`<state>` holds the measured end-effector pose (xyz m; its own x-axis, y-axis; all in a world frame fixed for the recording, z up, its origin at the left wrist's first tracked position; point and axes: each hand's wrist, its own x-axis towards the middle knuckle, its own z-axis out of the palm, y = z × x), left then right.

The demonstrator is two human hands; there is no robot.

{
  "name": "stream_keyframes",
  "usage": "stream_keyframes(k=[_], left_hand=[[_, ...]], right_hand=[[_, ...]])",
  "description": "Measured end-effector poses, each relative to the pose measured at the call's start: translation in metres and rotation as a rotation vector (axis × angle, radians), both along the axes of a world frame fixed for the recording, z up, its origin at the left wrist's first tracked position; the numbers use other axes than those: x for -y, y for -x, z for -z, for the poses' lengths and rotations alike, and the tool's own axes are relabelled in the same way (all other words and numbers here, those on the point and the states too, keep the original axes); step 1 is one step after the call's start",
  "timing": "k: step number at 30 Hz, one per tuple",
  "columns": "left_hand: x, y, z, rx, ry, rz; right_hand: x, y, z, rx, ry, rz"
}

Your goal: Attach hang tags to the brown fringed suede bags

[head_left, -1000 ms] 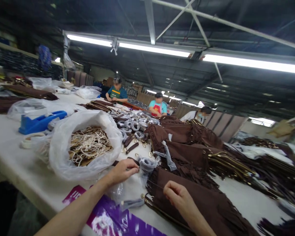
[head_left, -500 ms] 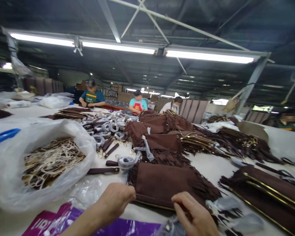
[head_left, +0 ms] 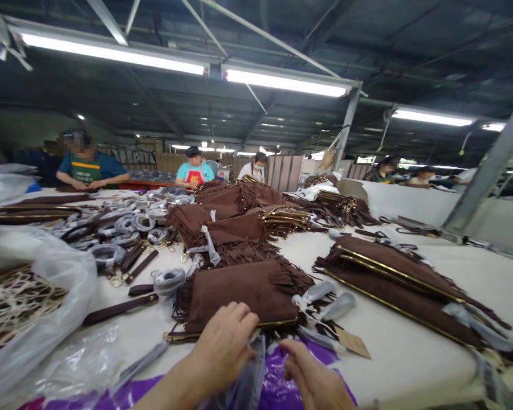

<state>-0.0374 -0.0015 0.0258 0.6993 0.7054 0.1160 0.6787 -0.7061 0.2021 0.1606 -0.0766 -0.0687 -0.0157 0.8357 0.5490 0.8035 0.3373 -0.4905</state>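
Observation:
A brown fringed suede bag (head_left: pixel 243 290) with a gold zip edge lies flat in front of me. My left hand (head_left: pixel 224 347) rests at its near edge with fingers curled over a grey clear plastic wrap (head_left: pixel 250 376). My right hand (head_left: pixel 310 376) is beside it on the purple plastic bag (head_left: pixel 277 387), fingers bent around the same wrap. A brown paper tag (head_left: pixel 353 343) lies just right of the bag.
More brown fringed bags are stacked ahead (head_left: pixel 235 219) and to the right (head_left: pixel 393 279). Brown straps (head_left: pixel 119 308) and coiled wrapped straps (head_left: pixel 111 228) lie left, beside a clear bag of corded tags (head_left: pixel 21 296). Several other people (head_left: pixel 194 171) work at the far side.
My view swung right. The fringed bag now lies closer, and both hands dropped from its edge to the plastic wrap at the table's near edge.

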Motion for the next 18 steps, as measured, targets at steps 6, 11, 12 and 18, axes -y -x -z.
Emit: stream_keyframes(k=[6,11,12,18], left_hand=[[-0.046,0.005,0.026,-0.192,-0.137,-0.035],[-0.063,0.002,0.001,-0.139,-0.2,-0.109],[-0.065,0.0,-0.006,-0.132,-0.217,-0.123],[-0.05,-0.007,-0.02,-0.017,-0.361,-0.089]], right_hand=[[0.006,-0.048,-0.026,-0.07,0.25,-0.056],[-0.009,-0.038,-0.053,-0.131,0.287,-0.232],[-0.016,-0.033,-0.06,-0.168,0.324,-0.255],[-0.076,-0.018,-0.089,-0.282,0.555,-0.276]])
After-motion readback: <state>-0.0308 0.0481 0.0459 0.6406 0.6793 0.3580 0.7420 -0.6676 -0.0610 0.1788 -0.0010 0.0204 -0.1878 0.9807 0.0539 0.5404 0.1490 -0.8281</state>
